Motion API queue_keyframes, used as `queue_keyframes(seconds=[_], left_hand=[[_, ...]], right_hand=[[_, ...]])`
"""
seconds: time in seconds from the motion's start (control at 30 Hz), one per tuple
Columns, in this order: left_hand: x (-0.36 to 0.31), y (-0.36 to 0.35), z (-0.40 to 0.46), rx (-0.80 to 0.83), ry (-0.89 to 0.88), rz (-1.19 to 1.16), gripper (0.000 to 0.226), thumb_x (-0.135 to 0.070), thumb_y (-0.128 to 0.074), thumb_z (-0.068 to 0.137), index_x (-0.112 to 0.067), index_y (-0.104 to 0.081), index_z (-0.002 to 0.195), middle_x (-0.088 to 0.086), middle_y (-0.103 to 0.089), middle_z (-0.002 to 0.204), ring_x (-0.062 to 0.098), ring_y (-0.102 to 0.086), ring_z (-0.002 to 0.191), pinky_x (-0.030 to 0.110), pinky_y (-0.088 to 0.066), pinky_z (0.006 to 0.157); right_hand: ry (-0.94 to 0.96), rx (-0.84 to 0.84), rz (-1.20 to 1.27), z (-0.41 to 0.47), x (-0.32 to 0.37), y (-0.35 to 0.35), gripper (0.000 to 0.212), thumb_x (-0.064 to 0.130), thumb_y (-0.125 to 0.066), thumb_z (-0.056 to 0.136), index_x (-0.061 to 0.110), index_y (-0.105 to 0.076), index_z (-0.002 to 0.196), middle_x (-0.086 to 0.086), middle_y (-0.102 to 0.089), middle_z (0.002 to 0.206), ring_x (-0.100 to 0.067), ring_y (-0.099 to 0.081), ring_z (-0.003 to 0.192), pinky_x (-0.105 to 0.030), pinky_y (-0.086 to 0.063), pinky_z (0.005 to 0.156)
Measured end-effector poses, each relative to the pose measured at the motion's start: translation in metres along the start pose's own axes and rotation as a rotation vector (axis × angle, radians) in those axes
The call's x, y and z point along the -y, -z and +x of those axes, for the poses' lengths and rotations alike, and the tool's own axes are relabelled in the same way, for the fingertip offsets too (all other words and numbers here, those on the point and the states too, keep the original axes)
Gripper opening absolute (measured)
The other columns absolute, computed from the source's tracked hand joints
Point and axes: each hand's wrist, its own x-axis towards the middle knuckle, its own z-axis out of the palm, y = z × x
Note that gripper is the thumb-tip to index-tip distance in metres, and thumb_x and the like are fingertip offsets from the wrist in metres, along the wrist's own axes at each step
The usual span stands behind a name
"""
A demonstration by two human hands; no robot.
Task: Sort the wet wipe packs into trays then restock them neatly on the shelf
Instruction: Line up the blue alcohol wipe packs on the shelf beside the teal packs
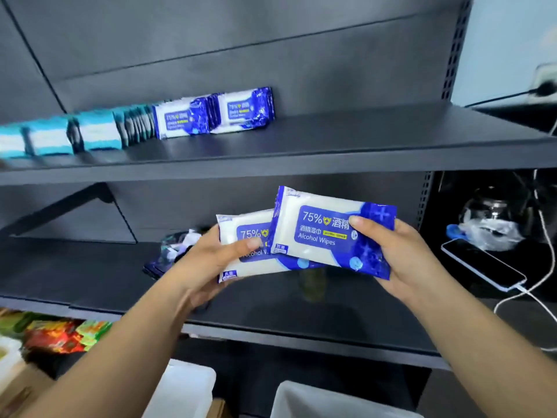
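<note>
Between the two shelf boards, in front of my chest, I hold two blue-and-white alcohol wipe packs, one in each hand. My right hand [401, 260] grips the front pack [325, 233] at its 3 o'clock end, thumb on the printed face and fingers curled beneath. My left hand [208, 260] pinches the rear pack [241, 254] near its 9 o'clock end, thumb across the label. The front pack overlaps the rear one and covers its right part; both long axes run roughly 9 to 3 o'clock, tipped slightly down toward 3.

The relation that governs the next move: the standing row of matching alcohol wipe packs [214, 114] on the upper shelf [361, 140] lies toward 11 o'clock from my hands, faces forward, and ends with bare board at its 3 o'clock side. I judge that open end the likely destination, reached by lifting toward 12 o'clock; the right hand is the nearer one. Left of that row stand teal-and-white packs [90, 134], blurred.

Both forearms reach forward and up, wrists turned inward. Two white trays [301, 399] sit below at 6 o'clock, contents hidden. A phone [482, 263] on a cable lies at 3 o'clock.
</note>
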Motion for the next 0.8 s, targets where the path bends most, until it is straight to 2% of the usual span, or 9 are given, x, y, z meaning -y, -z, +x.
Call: queue_keyframes(seconds=[0.07,0.13,0.2,0.3,0.47,0.53,0.63,0.73,0.8], left_hand=[[-0.019,0.008,0.01,0.005,-0.055,0.011,0.032,-0.012,-0.064,0.065,-0.014,-0.061,0.097,0.006,-0.073,0.083,0.017,-0.069,0.066,0.025,-0.054,0.052],[-0.038,0.016,0.019,-0.002,-0.098,0.031,0.033,-0.004,-0.072,0.067,-0.013,-0.06,0.096,0.006,-0.073,0.079,0.016,-0.068,0.063,0.024,-0.053,0.05],[-0.054,0.031,0.032,0.003,-0.136,0.011,0.027,-0.001,-0.069,0.069,-0.013,-0.06,0.092,0.003,-0.073,0.074,0.013,-0.068,0.06,0.021,-0.052,0.048],[-0.071,0.049,0.05,0.033,-0.15,0.004,0.032,0.004,-0.07,0.068,-0.013,-0.061,0.093,0.002,-0.073,0.076,0.012,-0.069,0.06,0.019,-0.052,0.047],[-0.106,0.099,0.091,0.073,-0.188,-0.027,0.042,-0.003,-0.074,0.064,-0.014,-0.062,0.103,0.005,-0.074,0.09,0.015,-0.071,0.073,0.025,-0.057,0.059],[-0.117,0.121,0.108,0.046,-0.211,-0.021,0.044,-0.01,-0.066,0.065,-0.011,-0.061,0.108,0.006,-0.073,0.092,0.015,-0.071,0.074,0.024,-0.056,0.058],[-0.131,0.159,0.139,-0.048,-0.244,0.005,0.049,-0.006,-0.07,0.068,-0.007,-0.058,0.115,0.009,-0.072,0.098,0.017,-0.071,0.079,0.025,-0.057,0.06],[-0.142,0.193,0.168,-0.101,-0.304,0.036,0.036,-0.001,-0.069,0.073,-0.01,-0.062,0.107,0.004,-0.074,0.09,0.015,-0.071,0.077,0.023,-0.057,0.062],[-0.147,0.215,0.19,-0.164,-0.346,0.045,0.024,0.001,-0.066,0.078,-0.012,-0.064,0.099,0.0,-0.074,0.081,0.011,-0.07,0.07,0.021,-0.056,0.061]], right_hand=[[0.04,0.015,-0.01,0.009,0.01,-0.023,0.006,0.004,-0.061,0.084,0.008,-0.064,0.085,-0.004,-0.073,0.073,-0.016,-0.07,0.063,-0.027,-0.056,0.051],[0.071,0.029,-0.028,0.018,0.016,-0.047,0.005,0.005,-0.062,0.083,0.008,-0.064,0.086,-0.004,-0.073,0.073,-0.016,-0.07,0.063,-0.028,-0.057,0.052],[0.11,0.017,-0.05,0.031,0.018,-0.07,0.004,0.005,-0.063,0.082,0.008,-0.064,0.085,-0.003,-0.073,0.073,-0.016,-0.07,0.063,-0.029,-0.058,0.054],[0.172,0.018,-0.076,0.046,0.025,-0.094,0.004,0.005,-0.063,0.083,0.009,-0.063,0.083,-0.001,-0.073,0.07,-0.014,-0.07,0.061,-0.027,-0.057,0.052],[0.273,0.035,-0.182,0.094,0.034,-0.157,0.006,0.003,-0.064,0.083,0.009,-0.065,0.086,-0.005,-0.072,0.08,-0.016,-0.07,0.066,-0.031,-0.059,0.062],[0.284,0.04,-0.23,0.118,0.031,-0.184,0.007,0.003,-0.065,0.082,0.009,-0.066,0.087,-0.006,-0.072,0.084,-0.017,-0.07,0.069,-0.032,-0.059,0.066],[0.257,0.054,-0.289,0.156,0.026,-0.216,0.006,0.004,-0.066,0.083,0.007,-0.065,0.088,-0.005,-0.072,0.08,-0.017,-0.069,0.066,-0.03,-0.059,0.062],[0.222,0.058,-0.33,0.192,0.024,-0.236,0.015,0.007,-0.064,0.085,0.003,-0.064,0.099,-0.008,-0.069,0.091,-0.016,-0.066,0.074,-0.032,-0.057,0.072],[0.254,-0.014,-0.422,0.214,0.027,-0.24,0.006,0.013,-0.065,0.086,0.011,-0.064,0.092,-0.003,-0.063,0.092,-0.011,-0.058,0.079,-0.029,-0.054,0.077]])
